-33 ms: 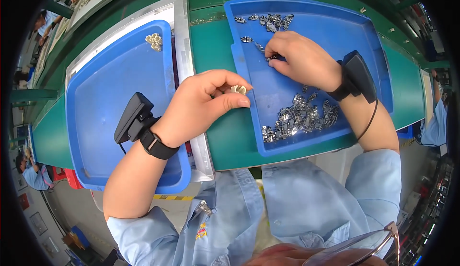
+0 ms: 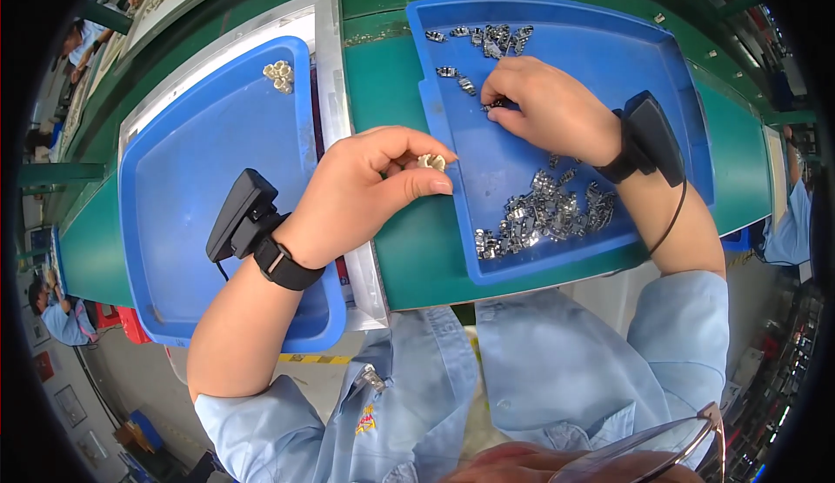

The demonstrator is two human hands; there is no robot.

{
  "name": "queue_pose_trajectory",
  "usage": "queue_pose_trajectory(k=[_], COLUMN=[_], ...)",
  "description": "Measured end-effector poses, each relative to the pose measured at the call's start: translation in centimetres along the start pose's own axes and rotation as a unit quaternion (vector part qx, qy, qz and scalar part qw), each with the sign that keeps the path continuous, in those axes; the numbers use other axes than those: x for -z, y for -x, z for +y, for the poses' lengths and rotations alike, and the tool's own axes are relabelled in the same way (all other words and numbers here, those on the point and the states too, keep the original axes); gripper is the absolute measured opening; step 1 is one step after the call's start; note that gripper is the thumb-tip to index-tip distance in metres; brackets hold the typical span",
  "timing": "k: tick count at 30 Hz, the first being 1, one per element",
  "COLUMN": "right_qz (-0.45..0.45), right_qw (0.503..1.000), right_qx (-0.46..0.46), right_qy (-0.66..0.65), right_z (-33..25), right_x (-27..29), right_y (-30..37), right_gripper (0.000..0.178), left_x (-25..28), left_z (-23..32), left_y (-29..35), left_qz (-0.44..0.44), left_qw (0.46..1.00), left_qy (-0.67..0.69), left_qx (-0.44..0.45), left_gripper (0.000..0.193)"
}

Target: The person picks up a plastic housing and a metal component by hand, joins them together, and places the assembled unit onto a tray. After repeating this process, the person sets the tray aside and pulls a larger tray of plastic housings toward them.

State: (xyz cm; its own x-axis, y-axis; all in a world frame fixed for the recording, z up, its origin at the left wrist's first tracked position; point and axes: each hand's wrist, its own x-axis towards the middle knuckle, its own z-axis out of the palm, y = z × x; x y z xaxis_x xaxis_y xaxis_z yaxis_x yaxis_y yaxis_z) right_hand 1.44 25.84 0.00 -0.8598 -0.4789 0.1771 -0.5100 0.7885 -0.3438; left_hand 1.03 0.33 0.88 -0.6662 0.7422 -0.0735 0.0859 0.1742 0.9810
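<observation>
Left hand point(image 2: 361, 192) hovers over the green counter point(image 2: 383, 92) between two trays, its grip pinched shut on a small metal part point(image 2: 430, 162), kept ready for joining; right hand point(image 2: 548, 109) presses fingertips together on a loose clip point(image 2: 496, 105) in the right blue tray point(image 2: 661, 74); a clip pile point(image 2: 544, 213) lies near; finished pieces point(image 2: 279, 73) rest apart in the left blue tray point(image 2: 191, 179).

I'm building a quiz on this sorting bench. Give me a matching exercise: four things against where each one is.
Things:
1. left hand
2. right hand
3. big heap of metal parts
4. small cluster of parts

Places:
A. far corner of the left blue tray
B. near edge of the right blue tray
C. pinching a small metal part
D. fingertips down in the right tray

Pairs: 1-C, 2-D, 3-B, 4-A
</observation>
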Motion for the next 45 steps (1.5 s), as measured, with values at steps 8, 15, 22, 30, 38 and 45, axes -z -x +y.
queue_pose_trajectory(k=[8,15,22,30,38,45], right_qz=[-0.037,0.008,0.006,0.023,0.068,0.075], right_qw=[0.949,0.942,0.936,0.949,0.957,0.957], right_qx=[-0.113,-0.011,-0.016,0.014,0.024,0.036], right_qy=[-0.292,-0.336,-0.351,-0.314,-0.28,-0.278], right_z=[-2.6,-5.6,-5.6,-6.1,-6.0,-6.5], right_x=[2.8,3.0,2.6,2.4,2.6,2.7], right_y=[0.1,0.8,1.1,1.2,1.3,1.3], right_gripper=[0.016,0.018,0.02,0.019,0.018,0.019], left_x=[0.3,-0.4,-0.1,-0.5,-0.6,-0.5], left_z=[0.6,0.1,0.1,0.2,0.4,0.3], left_y=[0.0,0.4,0.4,0.6,0.6,0.6], left_qz=[0.046,0.047,0.025,0.038,0.071,0.085], left_qw=[0.994,0.996,0.999,0.998,0.993,0.996], left_qy=[-0.09,0.067,0.033,-0.02,0.091,0.025], left_qx=[-0.03,0.027,0.018,-0.052,-0.007,-0.008], left_gripper=[0.027,0.027,0.025,0.021,0.026,0.029])
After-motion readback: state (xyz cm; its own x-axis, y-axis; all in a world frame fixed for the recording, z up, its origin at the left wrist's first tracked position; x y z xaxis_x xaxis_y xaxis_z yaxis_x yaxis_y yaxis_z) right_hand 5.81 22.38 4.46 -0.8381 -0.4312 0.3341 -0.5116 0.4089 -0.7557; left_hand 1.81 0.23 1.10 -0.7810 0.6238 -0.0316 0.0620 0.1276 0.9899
